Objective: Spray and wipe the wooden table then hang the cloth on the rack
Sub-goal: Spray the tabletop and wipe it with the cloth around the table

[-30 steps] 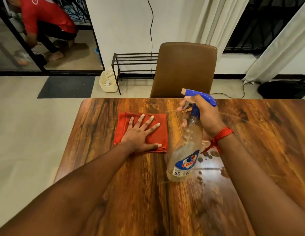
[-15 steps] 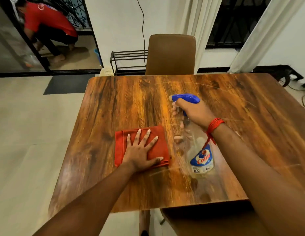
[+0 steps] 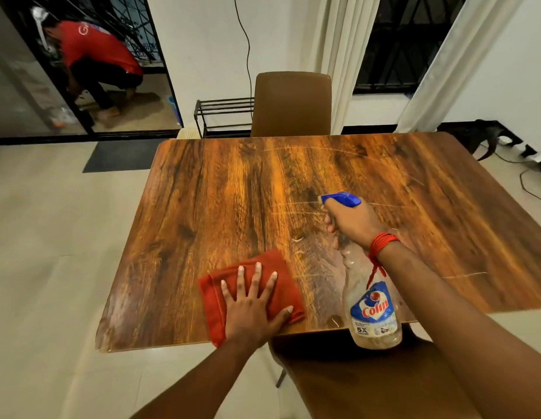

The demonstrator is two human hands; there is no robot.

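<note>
The right hand is clenched around the neck of the spray bottle, which it holds tilted over the near edge of the table. The left hand lies flat with open fingers on the red cloth, near that same edge. To spray well, I think the nozzle should point at the dry middle of the table, then the cloth follows in long strokes.

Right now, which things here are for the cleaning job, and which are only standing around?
For the job: table, cloth, spray bottle, rack.
Just around: far chair, near chair, mat, curtains, cables.
</note>
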